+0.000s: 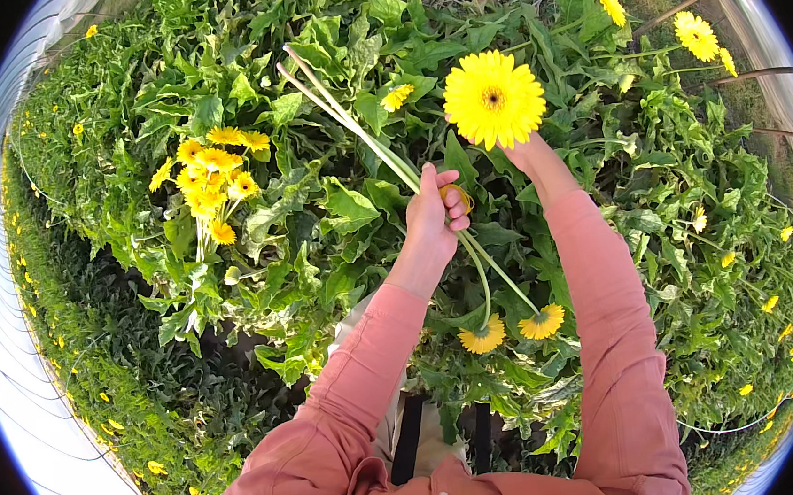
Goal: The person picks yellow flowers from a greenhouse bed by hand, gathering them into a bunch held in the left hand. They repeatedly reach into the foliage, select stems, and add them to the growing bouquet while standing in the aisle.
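My left hand (436, 212) is closed around several long cut flower stems (373, 143), whose pale ends point up and left. Two yellow gerbera heads (482, 335) hang down from these stems below the hand. Yellow bands, apparently rubber, are looped at the fingers of that hand. A large yellow gerbera bloom (494, 99) hides most of my right hand (517, 151); only the wrist side and a bit of finger show, so its grip cannot be seen. To the left, a bunch of yellow gerberas (210, 179) rests upright among the leaves.
Dense gerbera foliage (337, 210) surrounds both arms. More yellow blooms (696, 36) stand on stems at the upper right. Another flower bed (90, 387) runs along the left beyond a dark gap. Curved greenhouse walls (0, 247) with metal ribs edge the view; a thin wire (727, 429) crosses at lower right.
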Demonstrator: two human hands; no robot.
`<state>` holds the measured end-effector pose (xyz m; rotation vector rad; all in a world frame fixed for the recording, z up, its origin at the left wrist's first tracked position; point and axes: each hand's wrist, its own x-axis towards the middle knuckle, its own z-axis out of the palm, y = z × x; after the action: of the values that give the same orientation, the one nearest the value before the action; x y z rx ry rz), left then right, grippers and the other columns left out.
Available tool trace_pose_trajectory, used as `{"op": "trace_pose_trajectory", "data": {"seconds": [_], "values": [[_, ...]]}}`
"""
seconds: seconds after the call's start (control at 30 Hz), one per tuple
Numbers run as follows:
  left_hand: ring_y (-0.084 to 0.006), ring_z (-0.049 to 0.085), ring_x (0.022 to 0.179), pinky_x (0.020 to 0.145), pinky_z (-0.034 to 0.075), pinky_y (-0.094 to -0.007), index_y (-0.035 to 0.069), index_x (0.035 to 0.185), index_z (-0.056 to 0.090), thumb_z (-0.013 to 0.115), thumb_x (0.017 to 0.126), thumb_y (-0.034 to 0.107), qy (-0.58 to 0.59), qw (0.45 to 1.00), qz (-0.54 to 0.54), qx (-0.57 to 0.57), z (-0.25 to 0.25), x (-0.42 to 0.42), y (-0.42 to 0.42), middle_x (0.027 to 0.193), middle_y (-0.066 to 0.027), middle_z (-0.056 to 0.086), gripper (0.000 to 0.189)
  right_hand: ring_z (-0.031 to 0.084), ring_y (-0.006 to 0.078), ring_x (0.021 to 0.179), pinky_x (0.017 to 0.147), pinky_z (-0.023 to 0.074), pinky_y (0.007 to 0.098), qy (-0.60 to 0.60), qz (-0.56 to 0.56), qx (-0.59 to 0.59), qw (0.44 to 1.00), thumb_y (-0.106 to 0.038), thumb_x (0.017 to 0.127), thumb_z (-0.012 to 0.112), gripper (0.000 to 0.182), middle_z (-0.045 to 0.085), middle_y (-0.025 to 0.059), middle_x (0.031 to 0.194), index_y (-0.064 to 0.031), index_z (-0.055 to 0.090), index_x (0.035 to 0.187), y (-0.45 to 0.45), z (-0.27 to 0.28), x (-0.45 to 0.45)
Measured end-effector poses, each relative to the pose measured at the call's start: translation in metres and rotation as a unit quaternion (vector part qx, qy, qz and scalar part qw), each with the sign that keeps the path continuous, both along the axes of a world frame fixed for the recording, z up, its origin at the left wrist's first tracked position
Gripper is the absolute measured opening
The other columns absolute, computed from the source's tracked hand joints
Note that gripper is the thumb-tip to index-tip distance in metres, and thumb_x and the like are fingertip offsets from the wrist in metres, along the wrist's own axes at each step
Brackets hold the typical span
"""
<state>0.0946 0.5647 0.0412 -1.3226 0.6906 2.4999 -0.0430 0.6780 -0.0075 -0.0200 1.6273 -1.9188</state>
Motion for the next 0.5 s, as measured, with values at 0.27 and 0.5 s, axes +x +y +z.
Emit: {"op": "trace_pose_trajectory", "data": {"seconds": [0.27, 0.5], "values": [[-0.0106, 0.031, 0.049, 0.04, 0.024, -0.0237, 0.011, 0.084, 0.042, 0.042, 0.096, 0.037, -0.072, 0.994, -0.085, -0.016, -0.031, 0.001, 0.024, 0.06, 0.0033, 0.032, 0.028, 0.056, 0.0095, 0.065, 0.06, 0.0481, 0.0232, -0.095, 0.156, 0.114, 0.977, -0.011, 0.086, 0.056, 0.017, 0.06, 0.0021, 0.073, -0.0008, 0.061, 0.099, -0.003, -0.018, 0.046], [-0.0092, 0.028, 0.049, 0.041, 0.024, -0.0247, 0.013, 0.077, 0.035, 0.042, 0.096, 0.03, -0.097, 0.992, -0.065, -0.048, -0.021, 0.023, 0.045, 0.059, 0.0037, 0.028, 0.027, 0.059, 0.0193, 0.05, 0.05, 0.0501, 0.0266, 0.069, 0.242, 0.389, 0.886, -0.007, 0.085, 0.048, 0.017, 0.063, 0.0106, 0.074, 0.0043, 0.061, 0.086, -0.065, -0.093, 0.006]]}}
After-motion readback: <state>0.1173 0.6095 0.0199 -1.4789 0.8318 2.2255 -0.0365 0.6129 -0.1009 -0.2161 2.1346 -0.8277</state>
